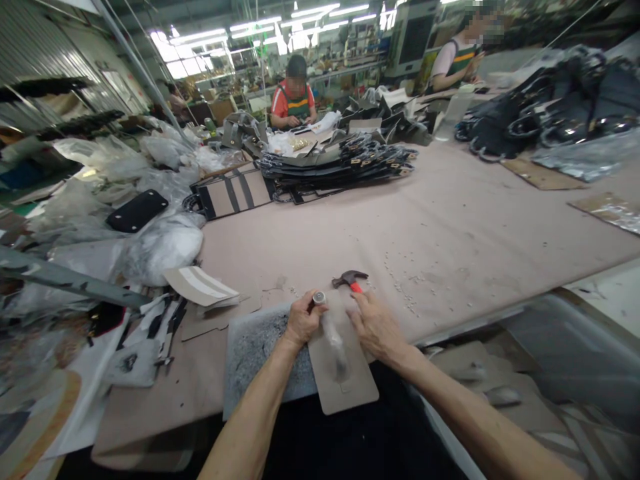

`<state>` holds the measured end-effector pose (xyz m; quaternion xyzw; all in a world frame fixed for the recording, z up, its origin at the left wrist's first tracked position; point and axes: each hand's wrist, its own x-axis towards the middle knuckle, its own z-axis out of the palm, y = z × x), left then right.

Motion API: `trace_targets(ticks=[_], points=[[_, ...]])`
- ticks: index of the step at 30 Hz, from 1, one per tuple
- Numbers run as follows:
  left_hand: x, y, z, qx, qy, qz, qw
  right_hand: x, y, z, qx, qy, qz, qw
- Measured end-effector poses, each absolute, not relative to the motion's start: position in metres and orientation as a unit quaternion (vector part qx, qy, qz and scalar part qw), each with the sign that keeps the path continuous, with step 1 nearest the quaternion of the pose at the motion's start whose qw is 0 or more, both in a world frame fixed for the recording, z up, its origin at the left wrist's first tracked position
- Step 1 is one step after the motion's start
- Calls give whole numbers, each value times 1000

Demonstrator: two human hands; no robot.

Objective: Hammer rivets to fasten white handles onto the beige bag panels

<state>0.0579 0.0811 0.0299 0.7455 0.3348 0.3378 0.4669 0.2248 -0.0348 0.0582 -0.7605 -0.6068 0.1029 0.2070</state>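
Observation:
My left hand [303, 320] is closed round a short metal setting punch [319, 297], its round end facing up. It is over the upper left edge of a beige bag panel [345, 390] with rounded corners. A blurred, clear strip runs down the panel's middle. My right hand [376, 328] is closed at the red handle of a claw hammer [351, 277], beside the panel's upper right edge. Most of the handle is hidden by the hand. Beneath the panel and my left forearm lies a worn grey slab [250, 353].
Small metal bits [407, 280] are scattered to the right. Stacked bag pieces [335, 167] lie farther back, with black bags [560, 107] at the right. Plastic bags [165, 247] crowd the left. Two people [294, 97] work across the table [475, 220]. Beige pieces [500, 380] lie lower right.

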Motion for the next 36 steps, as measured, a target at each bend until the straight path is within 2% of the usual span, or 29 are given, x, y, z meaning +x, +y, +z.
trace_targets(ticks=[2, 5, 8, 12, 15, 18, 20, 24, 31, 36], points=[[59, 81, 31, 743, 345, 340, 462, 205, -35, 59, -740, -620, 133, 226], [63, 81, 31, 709, 384, 362, 468, 185, -38, 51, -751, -611, 167, 188], [66, 84, 27, 622, 427, 410, 513, 183, -42, 42, -761, -589, 178, 206], [59, 89, 26, 472, 465, 490, 567, 195, -47, 49, -741, -620, 111, 232], [45, 88, 32, 469, 460, 516, 549, 201, -47, 69, -602, -772, 62, 196], [31, 85, 45, 480, 462, 529, 525, 199, -42, 90, -475, -870, 68, 113], [24, 82, 56, 469, 464, 544, 518, 194, -39, 99, -536, -839, 45, 79], [16, 81, 77, 455, 456, 585, 493, 181, -38, 103, -705, -704, -8, 83], [30, 76, 68, 536, 436, 510, 512, 155, -54, 81, -749, -628, 164, 132], [50, 72, 46, 591, 396, 432, 554, 145, -58, 71, -753, -612, 189, 150]])
